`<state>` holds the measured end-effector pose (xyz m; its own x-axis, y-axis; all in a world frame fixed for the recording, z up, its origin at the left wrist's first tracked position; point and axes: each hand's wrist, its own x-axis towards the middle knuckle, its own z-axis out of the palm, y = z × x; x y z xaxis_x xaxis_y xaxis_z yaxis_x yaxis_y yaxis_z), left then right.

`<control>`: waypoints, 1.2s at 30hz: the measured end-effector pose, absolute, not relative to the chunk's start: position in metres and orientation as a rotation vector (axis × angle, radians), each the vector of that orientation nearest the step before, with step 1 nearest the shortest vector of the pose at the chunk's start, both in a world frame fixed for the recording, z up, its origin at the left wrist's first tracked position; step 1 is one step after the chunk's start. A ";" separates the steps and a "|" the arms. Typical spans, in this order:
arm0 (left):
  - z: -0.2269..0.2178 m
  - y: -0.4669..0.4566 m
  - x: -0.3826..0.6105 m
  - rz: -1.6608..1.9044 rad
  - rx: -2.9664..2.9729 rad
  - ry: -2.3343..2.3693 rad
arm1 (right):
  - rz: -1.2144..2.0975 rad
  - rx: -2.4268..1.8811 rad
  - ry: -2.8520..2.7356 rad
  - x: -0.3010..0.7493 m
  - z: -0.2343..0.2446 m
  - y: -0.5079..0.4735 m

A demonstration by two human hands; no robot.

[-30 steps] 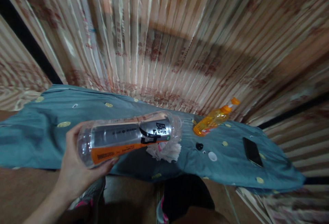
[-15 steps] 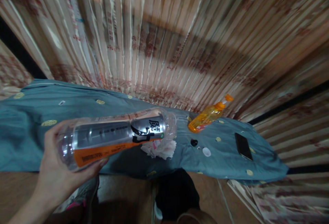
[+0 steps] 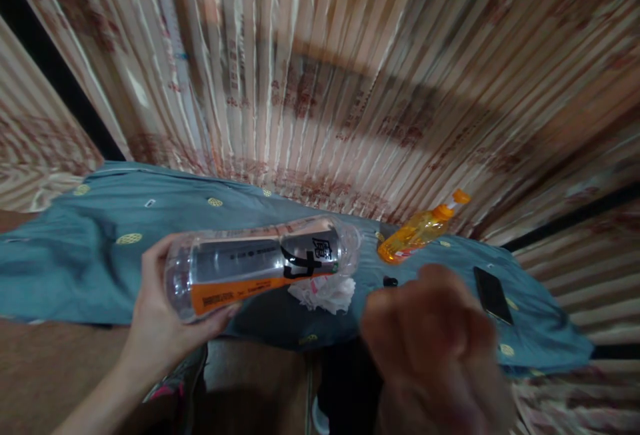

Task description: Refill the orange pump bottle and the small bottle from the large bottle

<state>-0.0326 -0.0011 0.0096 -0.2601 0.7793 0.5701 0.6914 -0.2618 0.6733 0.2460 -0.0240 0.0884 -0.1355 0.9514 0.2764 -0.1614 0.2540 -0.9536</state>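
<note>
Left hand [image 3: 163,315] clamped round clear bottle [image 3: 263,267] | right hand [image 3: 435,345] blurred, cannot tell grip

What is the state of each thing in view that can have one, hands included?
Left hand: closed around the clear bottle
Clear bottle: held nearly level
Right hand: curled, blurred; grip unclear
Orange bottle: upright, orange top on
White wad: crumpled
Phone: lying flat, dark face up
Blue cloth: wrinkled
</note>
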 end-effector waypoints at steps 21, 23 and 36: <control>0.003 -0.004 -0.027 1.631 1.690 1.809 | 0.883 -1.192 -1.479 0.269 -0.080 0.066; 0.005 -0.004 -0.026 1.631 1.687 1.823 | 0.860 -1.268 -1.473 0.261 -0.083 0.065; 0.004 -0.003 -0.028 1.633 1.728 1.806 | 0.821 -1.333 -1.412 0.249 -0.082 0.072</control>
<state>-0.0285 -0.0034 0.0042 -0.3222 0.7807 0.5354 0.6111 -0.2604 0.7475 0.2486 0.0716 -0.0819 0.0921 0.9748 0.2030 0.3059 0.1663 -0.9374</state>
